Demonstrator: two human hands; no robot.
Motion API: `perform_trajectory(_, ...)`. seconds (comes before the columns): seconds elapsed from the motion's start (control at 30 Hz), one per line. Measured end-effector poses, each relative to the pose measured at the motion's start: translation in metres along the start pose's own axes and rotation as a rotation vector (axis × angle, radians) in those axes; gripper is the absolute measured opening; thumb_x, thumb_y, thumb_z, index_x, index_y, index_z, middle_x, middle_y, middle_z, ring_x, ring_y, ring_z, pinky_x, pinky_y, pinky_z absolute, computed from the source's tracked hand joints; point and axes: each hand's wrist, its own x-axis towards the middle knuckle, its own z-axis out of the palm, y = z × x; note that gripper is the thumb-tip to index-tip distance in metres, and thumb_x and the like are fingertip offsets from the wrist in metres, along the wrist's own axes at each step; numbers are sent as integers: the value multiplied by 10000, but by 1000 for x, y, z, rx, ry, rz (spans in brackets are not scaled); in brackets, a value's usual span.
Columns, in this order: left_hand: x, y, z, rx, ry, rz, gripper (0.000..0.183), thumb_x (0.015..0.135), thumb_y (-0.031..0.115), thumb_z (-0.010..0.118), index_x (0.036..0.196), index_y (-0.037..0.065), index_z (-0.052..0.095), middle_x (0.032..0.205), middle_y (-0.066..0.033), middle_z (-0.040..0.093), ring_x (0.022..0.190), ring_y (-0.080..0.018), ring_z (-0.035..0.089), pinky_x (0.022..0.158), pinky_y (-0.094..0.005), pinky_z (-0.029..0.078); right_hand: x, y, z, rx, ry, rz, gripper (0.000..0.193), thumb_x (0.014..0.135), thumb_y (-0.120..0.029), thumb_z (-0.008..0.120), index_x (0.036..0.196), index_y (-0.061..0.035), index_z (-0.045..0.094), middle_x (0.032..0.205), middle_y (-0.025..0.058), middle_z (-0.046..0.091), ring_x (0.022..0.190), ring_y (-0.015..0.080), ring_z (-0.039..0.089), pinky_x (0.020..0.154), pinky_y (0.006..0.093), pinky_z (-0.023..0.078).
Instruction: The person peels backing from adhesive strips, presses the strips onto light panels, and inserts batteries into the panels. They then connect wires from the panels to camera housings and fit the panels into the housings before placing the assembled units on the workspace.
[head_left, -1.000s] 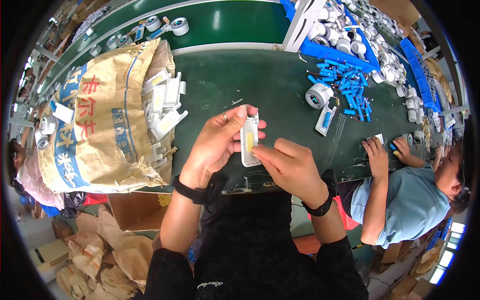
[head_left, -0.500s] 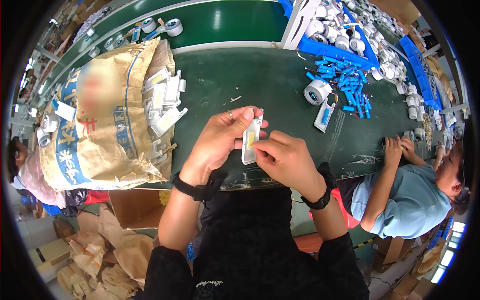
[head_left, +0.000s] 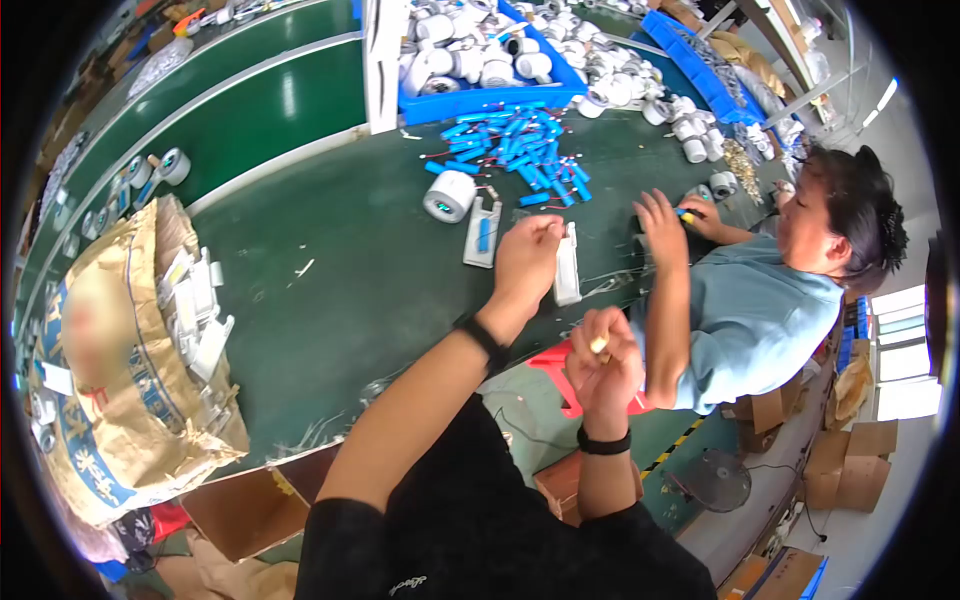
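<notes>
My left hand [head_left: 526,264] is closed at the upper end of a slim white plastic casing [head_left: 567,268], held over the table's near edge; its fingertips are partly hidden. My right hand [head_left: 606,370] is raised nearer to me, past the edge, fingers curled on a small pale-yellow scrap [head_left: 599,344]. Left of my left hand lies another white casing [head_left: 483,236] with a blue cell in it. Beside that stands a round white lamp-like housing [head_left: 450,196] with a dark lens. Several blue cylindrical battery cells [head_left: 525,145] with thin wires are heaped behind.
A blue bin [head_left: 490,105] full of white housings stands at the back. At far left, a torn paper sack [head_left: 130,380] lies with white casings [head_left: 197,310] spilling out. A co-worker [head_left: 745,310] in light blue works close on the right. A red stool [head_left: 560,375] stands below the edge.
The view has swung to the right. Both hands have moved right with the casing; my right hand has left the casing's yellow pad and drawn back with a small pale-yellow scrap.
</notes>
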Motion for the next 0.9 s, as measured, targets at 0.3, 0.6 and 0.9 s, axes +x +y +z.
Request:
perform_trajectory(0.3,-38,39,-63,626,75,501,303,907,88,724,1207,62,702,1163,-168,725,1036,-307,711,884,-370,561,-3,24,-2,110,42,237,282,946,-255,429,704,-153,326,642,-28,314,455,84,286,275,269,320)
perform_trajectory(0.6,-177,166,-348,1821,693,109,412,812,269,833,1137,46,716,1138,-161,676,1033,-375,649,881,-461,537,13,90,117,-162,-349,562,396,1112,-320,452,773,-130,378,667,3,441,423,58,342,313,231,378)
perform_trajectory(0.9,-168,161,-293,830,531,303,393,926,143,725,1231,-29,548,1097,-187,691,822,-287,700,707,-373,566,15,98,126,-312,-460,411,316,1119,-294,441,979,-48,581,638,-39,385,465,31,338,384,213,339)
